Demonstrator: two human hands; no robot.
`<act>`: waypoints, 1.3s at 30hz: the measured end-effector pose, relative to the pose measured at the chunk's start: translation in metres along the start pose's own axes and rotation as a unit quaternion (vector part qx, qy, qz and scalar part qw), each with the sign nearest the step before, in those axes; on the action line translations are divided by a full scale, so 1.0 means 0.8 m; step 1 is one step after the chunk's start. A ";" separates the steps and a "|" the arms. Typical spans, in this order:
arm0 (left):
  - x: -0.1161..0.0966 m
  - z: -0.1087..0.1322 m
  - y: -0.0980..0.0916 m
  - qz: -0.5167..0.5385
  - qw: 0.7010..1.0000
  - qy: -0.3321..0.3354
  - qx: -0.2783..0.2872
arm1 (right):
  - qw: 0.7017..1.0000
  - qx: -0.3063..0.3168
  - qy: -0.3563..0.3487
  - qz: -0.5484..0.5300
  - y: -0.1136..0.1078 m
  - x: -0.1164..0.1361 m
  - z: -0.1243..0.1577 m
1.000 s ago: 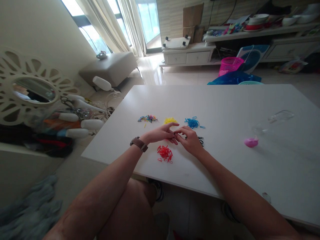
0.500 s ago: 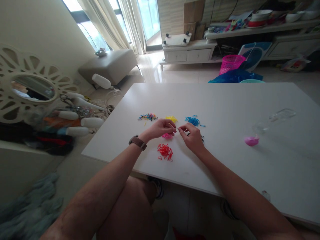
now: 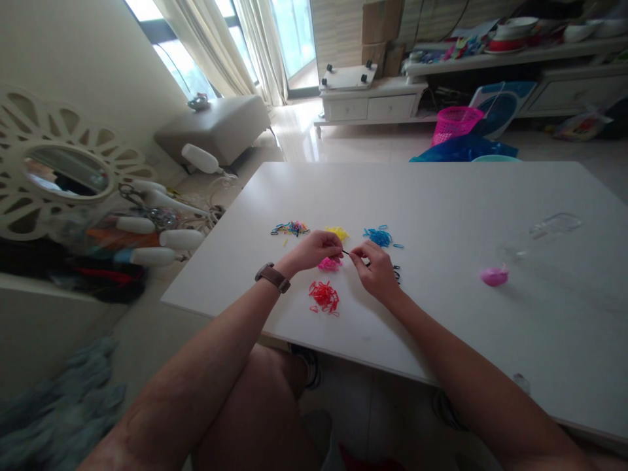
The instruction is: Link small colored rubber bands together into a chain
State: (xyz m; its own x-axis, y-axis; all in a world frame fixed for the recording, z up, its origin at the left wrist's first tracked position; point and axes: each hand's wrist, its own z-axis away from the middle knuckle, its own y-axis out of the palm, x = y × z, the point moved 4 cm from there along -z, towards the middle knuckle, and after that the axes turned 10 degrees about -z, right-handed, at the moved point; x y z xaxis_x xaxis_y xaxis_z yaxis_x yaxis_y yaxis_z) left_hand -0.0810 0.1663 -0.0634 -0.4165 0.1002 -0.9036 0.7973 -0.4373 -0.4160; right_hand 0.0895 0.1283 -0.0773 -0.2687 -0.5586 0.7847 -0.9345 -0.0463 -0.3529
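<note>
My left hand [image 3: 316, 250] and my right hand [image 3: 375, 269] are pinched together over the white table [image 3: 441, 196], holding a small black rubber band [image 3: 346, 252] stretched between their fingertips. A brown watch sits on my left wrist. Small piles of rubber bands lie around the hands: pink [image 3: 328, 264] just under them, red [image 3: 324, 297] nearer me, yellow [image 3: 337, 233], blue [image 3: 377, 237], mixed colours [image 3: 290, 228] at the left, and black [image 3: 395, 273] partly hidden by my right hand.
A pink lid [image 3: 493, 276] and a clear plastic container [image 3: 544, 232] lie on the table's right side. On the floor at left stand a round white-framed mirror [image 3: 59, 173] and white bottles [image 3: 161, 239]. Beyond the table is a pink basket [image 3: 454, 123].
The hands lifted slightly from the table and pinched a black band between them, uncovering the pink pile beneath. The view shifted a little.
</note>
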 end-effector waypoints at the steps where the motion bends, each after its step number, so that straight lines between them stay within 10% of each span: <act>1: 0.000 0.000 0.000 -0.003 1.000 0.002 0.000 | 1.000 0.000 -0.001 0.000 0.000 0.001 0.000; 23: 0.006 0.011 -0.017 0.009 0.999 0.012 -0.039 | 0.998 -0.002 -0.049 0.049 -0.006 0.006 0.002; 39: 0.092 0.068 -0.134 0.000 0.902 -0.184 -0.392 | 0.971 0.039 -0.128 0.199 -0.025 0.002 -0.011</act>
State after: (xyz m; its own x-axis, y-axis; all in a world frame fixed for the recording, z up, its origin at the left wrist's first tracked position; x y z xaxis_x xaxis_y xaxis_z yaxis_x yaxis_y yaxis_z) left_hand -0.2209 0.1716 -0.0794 -0.4190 -0.2657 -0.8683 0.8008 0.3426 -0.4912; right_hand 0.1057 0.1358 -0.0648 -0.5284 -0.7322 0.4297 -0.7454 0.1578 -0.6477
